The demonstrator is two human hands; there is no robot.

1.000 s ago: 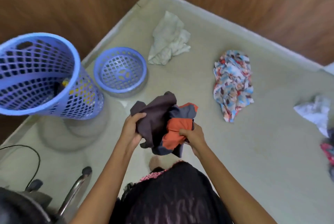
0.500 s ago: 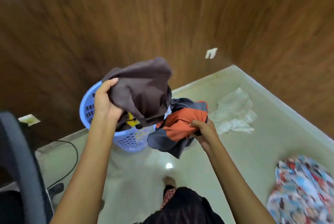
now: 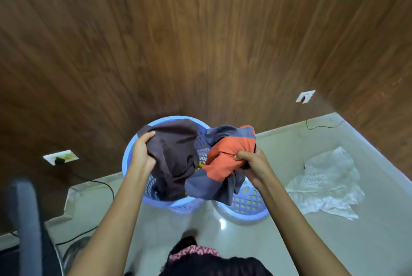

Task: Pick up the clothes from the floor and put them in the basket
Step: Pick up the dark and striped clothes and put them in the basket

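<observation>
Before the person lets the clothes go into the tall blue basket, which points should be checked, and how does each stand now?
1. Grip of left hand on brown garment: ok.
2. The brown garment hangs over the tall basket: ok.
3. Grip of right hand on orange and grey garment: ok.
4. That garment fully over the tall basket: not ok; part hangs past its rim, above the low basket.
5. Room left inside the tall basket: cannot tell; the garments hide it.
</observation>
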